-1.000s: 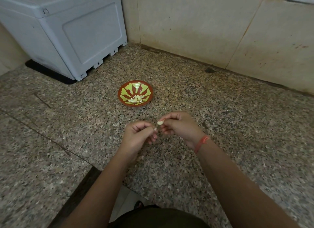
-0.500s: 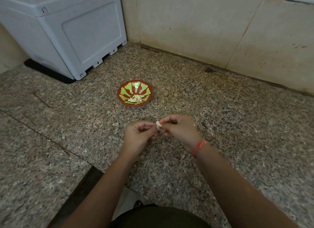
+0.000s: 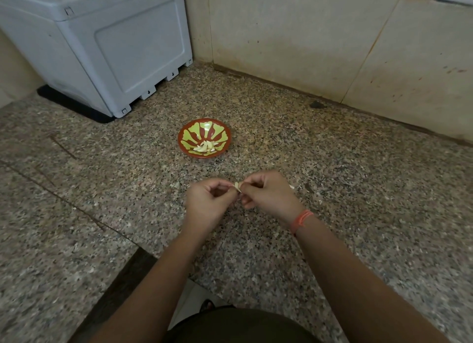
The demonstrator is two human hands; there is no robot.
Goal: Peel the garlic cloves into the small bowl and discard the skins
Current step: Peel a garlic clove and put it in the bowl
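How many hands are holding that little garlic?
2. The left hand pinches the garlic clove from its left side; the right hand pinches it from the right, both nearer than the small bowl.

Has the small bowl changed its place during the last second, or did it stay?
No. The small bowl stays at the same offset from the grey appliance's near bottom corner and from the wall base. Only the camera shifts slightly.

No text, brand, number or sign can be read anywhere. The grey box point(image 3: 102, 48) at the far left corner of the counter point(image 3: 332, 189) bears small dark marks on its bottom tabs (too small to make out).
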